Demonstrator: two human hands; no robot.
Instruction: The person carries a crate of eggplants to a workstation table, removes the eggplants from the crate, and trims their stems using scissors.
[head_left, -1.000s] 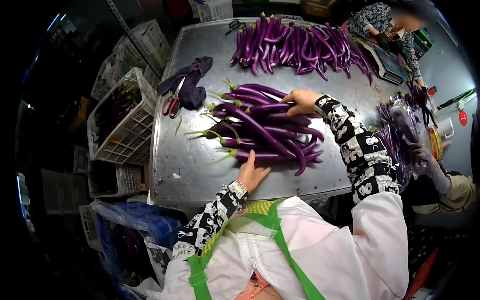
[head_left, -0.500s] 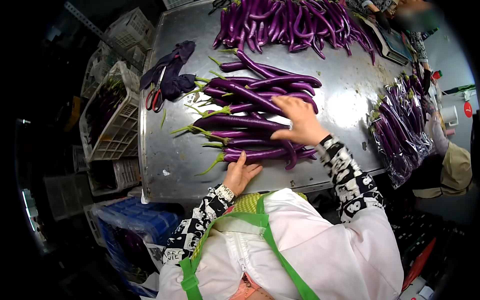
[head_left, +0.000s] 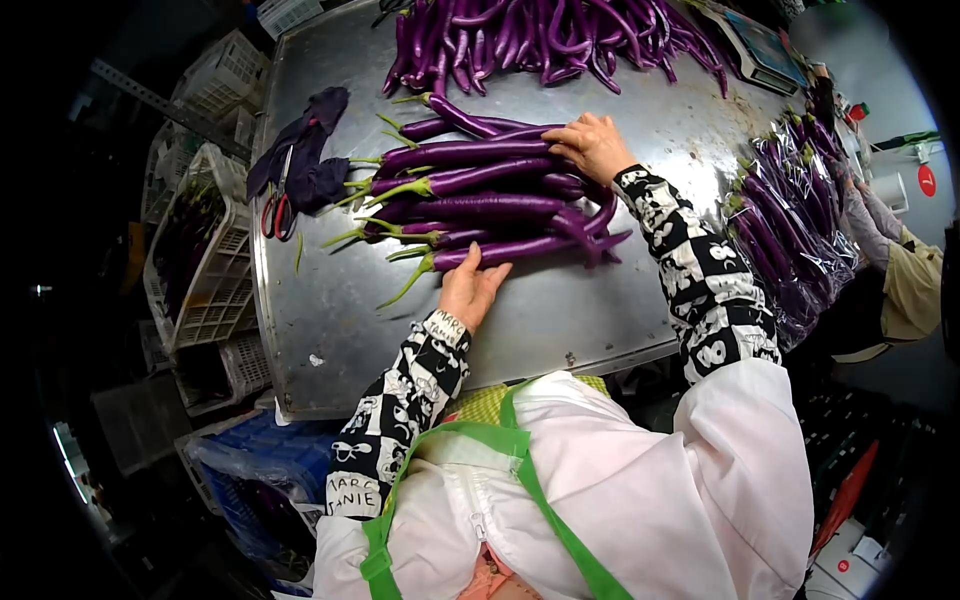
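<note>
Eggplant bunch [head_left: 480,208]: mid-table; smooth, crossing pieces may roll if pressed unevenly.
Left hand [head_left: 472,290]: fingers partly spread, touching the nearest eggplant.
Right hand [head_left: 596,148]: fingers bent over an eggplant's tip; if gripping, I cannot tell.
Metal table [head_left: 400,350]: far pile [head_left: 540,42] by far edge; scissors [head_left: 282,190], dark cloth [head_left: 312,140] near left edge.
Room: crates [head_left: 212,262] left, bagged eggplants [head_left: 790,225] right.

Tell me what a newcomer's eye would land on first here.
Probably the glossy purple eggplants in the middle of the metal table, green stems to the left, with the left hand at their near edge and the right hand at their far right. Next, likely the larger eggplant heap beyond, then the red-handled scissors by a dark cloth at left.
</note>
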